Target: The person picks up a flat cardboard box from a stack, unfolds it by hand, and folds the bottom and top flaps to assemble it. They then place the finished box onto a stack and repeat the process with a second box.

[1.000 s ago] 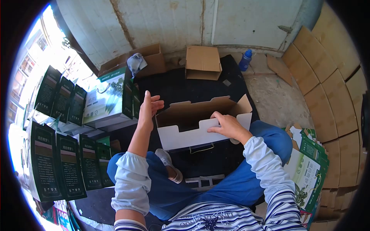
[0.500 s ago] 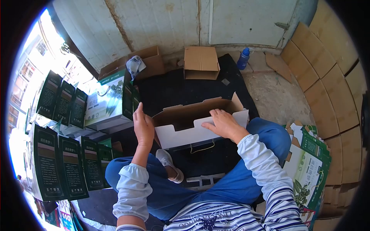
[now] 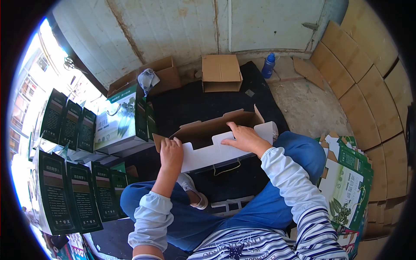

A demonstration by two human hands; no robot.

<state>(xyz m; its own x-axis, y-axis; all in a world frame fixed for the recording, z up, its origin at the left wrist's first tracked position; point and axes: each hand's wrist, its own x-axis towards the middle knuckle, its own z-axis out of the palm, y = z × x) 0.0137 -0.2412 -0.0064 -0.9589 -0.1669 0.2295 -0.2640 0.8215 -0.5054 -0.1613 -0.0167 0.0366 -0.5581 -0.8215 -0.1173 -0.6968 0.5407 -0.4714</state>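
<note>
In front of me stands an open cardboard box [image 3: 199, 160], its flaps raised, brown inside and white on the near flap, with a cord handle on its near side. My left hand [image 3: 171, 155] is closed over the box's left end, fingertips curled on the edge. My right hand [image 3: 245, 138] grips the near white flap toward the right, thumb on its face and fingers reaching over the edge. The box's floor is hidden from me.
Several finished green-and-white boxes [image 3: 117, 119] stand at left. Flat printed boxes [image 3: 344, 190] are stacked at right, beside a wall of brown cartons [image 3: 364, 99]. Beyond the dark mat [image 3: 190, 97] are an open carton [image 3: 221, 71] and a blue bottle [image 3: 268, 66].
My left hand has come from an upright, open pose beside the box onto its left end. That end's flap now leans outward. My right hand has shifted slightly left along the near flap.
</note>
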